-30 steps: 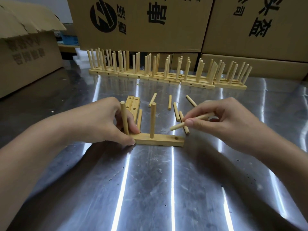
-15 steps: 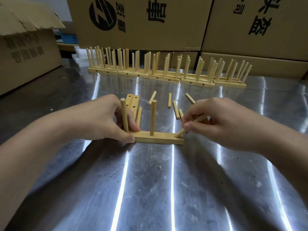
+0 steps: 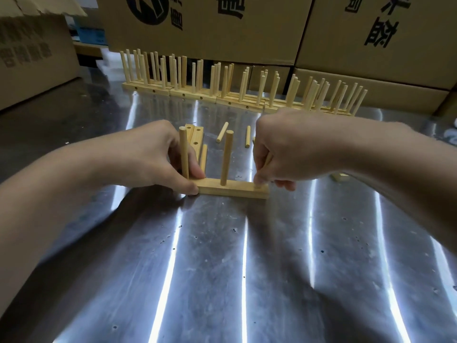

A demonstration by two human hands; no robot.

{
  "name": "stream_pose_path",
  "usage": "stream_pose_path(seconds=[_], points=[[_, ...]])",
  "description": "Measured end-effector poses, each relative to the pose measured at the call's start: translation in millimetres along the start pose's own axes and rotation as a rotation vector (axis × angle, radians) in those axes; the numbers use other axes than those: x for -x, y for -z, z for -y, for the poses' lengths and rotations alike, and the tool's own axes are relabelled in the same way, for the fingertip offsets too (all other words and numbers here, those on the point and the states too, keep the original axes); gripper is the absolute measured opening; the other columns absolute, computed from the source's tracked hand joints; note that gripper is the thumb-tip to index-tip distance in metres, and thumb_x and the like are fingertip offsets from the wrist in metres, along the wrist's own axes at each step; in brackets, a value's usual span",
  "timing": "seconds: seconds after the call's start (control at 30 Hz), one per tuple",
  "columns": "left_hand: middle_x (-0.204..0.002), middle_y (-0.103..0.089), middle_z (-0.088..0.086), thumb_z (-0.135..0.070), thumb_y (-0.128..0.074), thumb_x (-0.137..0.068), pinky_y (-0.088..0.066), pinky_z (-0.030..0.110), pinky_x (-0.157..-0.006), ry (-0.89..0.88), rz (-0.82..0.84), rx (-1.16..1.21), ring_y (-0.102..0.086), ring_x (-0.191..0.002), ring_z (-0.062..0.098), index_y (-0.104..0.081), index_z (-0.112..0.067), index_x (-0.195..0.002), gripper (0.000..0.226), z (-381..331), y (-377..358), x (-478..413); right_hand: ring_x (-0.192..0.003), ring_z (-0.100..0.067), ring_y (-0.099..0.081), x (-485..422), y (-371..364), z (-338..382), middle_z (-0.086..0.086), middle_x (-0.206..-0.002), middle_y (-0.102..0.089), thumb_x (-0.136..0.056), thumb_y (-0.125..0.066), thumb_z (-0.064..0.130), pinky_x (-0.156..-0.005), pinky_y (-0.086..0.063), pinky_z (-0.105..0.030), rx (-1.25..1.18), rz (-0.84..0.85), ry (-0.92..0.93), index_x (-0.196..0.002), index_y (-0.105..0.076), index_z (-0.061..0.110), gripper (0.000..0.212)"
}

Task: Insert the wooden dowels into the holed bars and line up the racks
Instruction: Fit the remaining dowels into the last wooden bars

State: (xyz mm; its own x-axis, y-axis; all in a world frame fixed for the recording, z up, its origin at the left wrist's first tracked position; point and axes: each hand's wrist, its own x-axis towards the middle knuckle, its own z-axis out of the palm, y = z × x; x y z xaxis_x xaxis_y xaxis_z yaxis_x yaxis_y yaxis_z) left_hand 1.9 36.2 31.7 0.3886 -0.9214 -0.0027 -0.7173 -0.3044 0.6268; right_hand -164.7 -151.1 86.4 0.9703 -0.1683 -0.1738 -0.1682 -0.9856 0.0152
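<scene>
Pinching the holed bar [image 3: 235, 189] steady on the desk [image 3: 222, 268], mid-frame, with the left hand [image 3: 153, 157], and gripping a dowel [image 3: 268, 159], seemingly entering the end hole, with the right hand [image 3: 291, 149].

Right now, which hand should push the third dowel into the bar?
Right: the right hand grips that dowel at the free end of the bar, while the left hand steadies the other end.

Far right cardboard box [image 3: 333, 45]: black Chinese print, "盔" readable, cropped "头" above it, small "司". Far middle box [image 3: 247, 40]: round black logo [image 3: 153, 9], characters cropped, unreadable. Far left box [image 3: 49, 75]: faded print, unreadable.
</scene>
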Motion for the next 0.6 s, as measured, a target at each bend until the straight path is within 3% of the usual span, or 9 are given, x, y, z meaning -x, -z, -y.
stream_pose_path(seconds=[0.23,0.37,0.43,0.47,0.53,0.6], points=[[-0.085,-0.077,-0.017,-0.03,-0.094,-0.075,-0.05,0.011,-0.067,-0.033,0.003,-0.007,-0.071,-0.082,-0.003,-0.085,-0.039,-0.081,0.014,5.8,-0.3,-1.8,-0.058,-0.008,-0.075,-9.6,6.3,12.9,0.004,-0.063,-0.076,-0.095,-0.078,0.03,-0.07,-0.058,-0.028,-0.1,0.102,-0.173,-0.077,-0.08,0.01,0.027],[-0.086,-0.077,-0.02,-0.028,-0.096,-0.075,-0.048,0.008,-0.066,-0.015,-0.008,-0.012,-0.07,-0.085,-0.003,-0.085,-0.041,-0.081,0.017,2.2,-1.1,-1.7,-0.061,-0.012,-0.077,-4.6,6.8,14.3,0.0,-0.066,-0.077,-0.095,-0.079,0.023,-0.059,-0.06,-0.022,-0.193,0.121,-0.195,-0.083,-0.08,0.007,0.02],[-0.086,-0.077,-0.018,-0.027,-0.097,-0.073,-0.046,0.004,-0.065,-0.008,-0.03,-0.002,-0.07,-0.084,-0.002,-0.085,-0.04,-0.081,0.019,3.0,-1.9,-1.4,-0.06,-0.013,-0.077,0.6,4.8,13.4,-0.002,-0.066,-0.077,-0.094,-0.08,0.022,-0.053,-0.058,-0.021,-0.248,0.085,-0.185,-0.096,-0.078,0.009,0.013],[-0.086,-0.077,-0.017,-0.027,-0.098,-0.073,-0.046,0.005,-0.064,0.0,-0.036,0.001,-0.07,-0.082,-0.002,-0.085,-0.039,-0.081,0.019,3.1,-2.2,-1.1,-0.06,-0.013,-0.077,4.2,3.6,12.0,-0.001,-0.068,-0.077,-0.093,-0.082,0.024,-0.052,-0.058,-0.023,-0.289,0.058,-0.174,-0.108,-0.075,0.014,0.019],[-0.086,-0.078,-0.016,-0.029,-0.098,-0.072,-0.047,0.007,-0.063,0.008,-0.034,-0.007,-0.071,-0.081,-0.001,-0.084,-0.037,-0.082,0.019,3.2,-2.9,-2.0,-0.061,-0.01,-0.075,15.3,3.0,6.7,0.002,-0.077,-0.078,-0.088,-0.084,0.042,-0.055,-0.062,-0.029,-0.329,-0.011,-0.157,-0.132,-0.059,0.036,0.051],[-0.086,-0.078,-0.016,-0.03,-0.098,-0.072,-0.048,0.009,-0.066,0.004,-0.029,-0.014,-0.071,-0.081,0.0,-0.085,-0.035,-0.082,0.018,4.4,-2.7,-2.7,-0.067,-0.007,-0.074,29.0,3.4,-2.1,0.007,-0.091,-0.075,-0.083,-0.082,0.057,-0.061,-0.065,-0.036,-0.358,-0.162,-0.169,-0.143,-0.045,0.055,0.071]])
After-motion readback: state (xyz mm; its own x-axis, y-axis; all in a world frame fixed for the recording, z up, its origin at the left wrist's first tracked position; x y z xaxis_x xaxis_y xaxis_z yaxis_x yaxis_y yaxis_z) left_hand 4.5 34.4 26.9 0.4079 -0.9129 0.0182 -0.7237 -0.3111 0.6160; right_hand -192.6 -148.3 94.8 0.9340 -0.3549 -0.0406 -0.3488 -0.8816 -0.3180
